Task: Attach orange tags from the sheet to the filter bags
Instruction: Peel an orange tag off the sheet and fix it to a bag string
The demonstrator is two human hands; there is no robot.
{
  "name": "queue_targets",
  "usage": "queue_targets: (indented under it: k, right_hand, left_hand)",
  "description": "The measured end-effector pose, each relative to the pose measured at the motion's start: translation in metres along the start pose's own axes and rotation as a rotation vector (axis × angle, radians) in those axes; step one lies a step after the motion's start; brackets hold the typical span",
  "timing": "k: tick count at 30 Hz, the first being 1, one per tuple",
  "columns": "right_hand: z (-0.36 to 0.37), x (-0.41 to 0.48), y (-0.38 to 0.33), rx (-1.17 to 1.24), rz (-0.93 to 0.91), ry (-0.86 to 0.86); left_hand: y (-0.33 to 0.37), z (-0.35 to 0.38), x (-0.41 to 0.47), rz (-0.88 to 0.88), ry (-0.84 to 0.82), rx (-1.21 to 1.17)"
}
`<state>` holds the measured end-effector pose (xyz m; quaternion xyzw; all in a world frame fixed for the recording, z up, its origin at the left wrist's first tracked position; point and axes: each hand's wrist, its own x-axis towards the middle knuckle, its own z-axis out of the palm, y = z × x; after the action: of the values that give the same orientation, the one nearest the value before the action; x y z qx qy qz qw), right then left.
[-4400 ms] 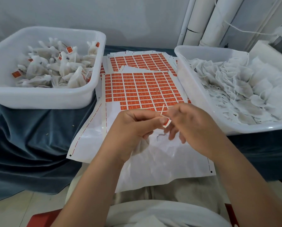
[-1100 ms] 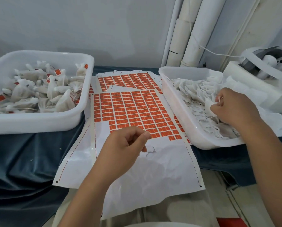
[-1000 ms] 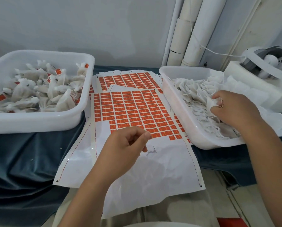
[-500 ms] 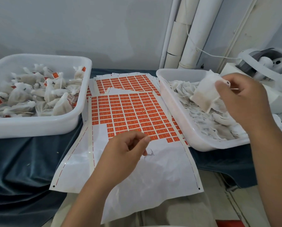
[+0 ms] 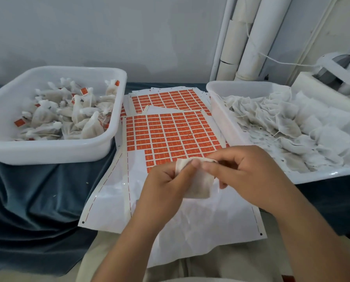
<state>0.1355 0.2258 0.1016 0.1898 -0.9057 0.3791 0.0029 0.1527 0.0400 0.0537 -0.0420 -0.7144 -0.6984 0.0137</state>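
Two hands are meeting in the lower centre of the frame, both grasping one filter bag (image 5: 198, 187). The left hand (image 5: 166, 186) is pinching its upper left corner, and the right hand (image 5: 249, 176) is pinching the top edge from the right. Whether a string is lying between the fingertips, I cannot tell.

The bag is hanging just above the peeled, bare part of the tag sheet (image 5: 170, 135), whose remaining orange tags are filling the middle of the frame. Tagged bags are sitting in the tub at upper left (image 5: 54, 153), and untagged ones in the tub at right (image 5: 223, 110).

The thin fabric is looking easy to tear if both pinches are pulling apart. A peeled tag could be sticking to a finger or folding crooked. The sheet is overhanging the near edge, so a dragging forearm could be sliding it off.
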Motion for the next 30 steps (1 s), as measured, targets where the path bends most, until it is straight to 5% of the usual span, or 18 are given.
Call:
queue_targets:
  k: [4,9,12,16,21,26,30]
  right_hand:
    - [-0.004,-0.002,0.005,-0.034,0.049,0.049]
    - [0.002,-0.001,0.011,0.056,0.108,0.004]
    - [0.005,0.001,0.010,0.358,0.187,-0.099]
    - [0.007,0.003,0.017,1.142,0.132,-0.068]
    - [0.012,0.008,0.023,1.200,0.068,-0.118]
    - [0.019,0.006,0.020,1.529,0.055,-0.178]
    - [0.005,0.008,0.016,1.503,-0.006,-0.072]
  left_hand:
    - [-0.007,0.002,0.005,-0.040,0.071,0.069]
    - [-0.004,-0.002,0.003,-0.071,-0.051,0.100]
    - [0.000,0.000,0.000,0.022,-0.103,0.108]
    - [0.002,0.007,-0.005,0.129,-0.135,0.140]
    - [-0.004,0.013,-0.005,0.159,-0.105,0.135]
    - [-0.010,0.021,-0.008,0.208,-0.183,0.148]
    - [-0.011,0.003,0.000,0.184,-0.147,0.339]
